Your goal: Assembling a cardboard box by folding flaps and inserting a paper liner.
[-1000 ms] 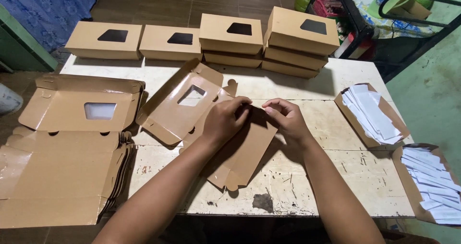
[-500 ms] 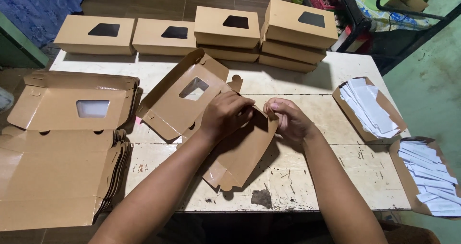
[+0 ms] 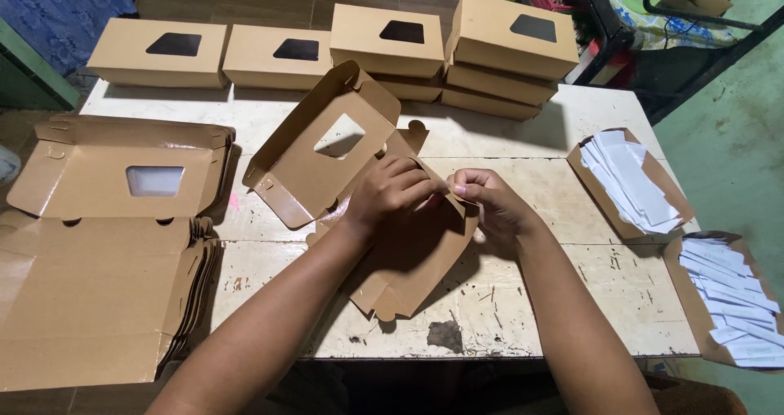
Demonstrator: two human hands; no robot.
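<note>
A brown cardboard box with a window cut in its lid lies half folded in the middle of the white table. My left hand presses on a side panel of it, fingers curled over the fold. My right hand pinches the same panel's edge from the right, thumb and fingers closed on the cardboard. The lid stands tilted up toward the left. The lower flaps hang toward the table's front edge.
A stack of flat unfolded boxes lies at the left. Finished windowed boxes stand in a row and stacks along the back. Two open cartons with white paper slips sit at the right.
Both hands have drawn closer together on the panel, and the window lid has risen more upright. The camera has shifted slightly.
</note>
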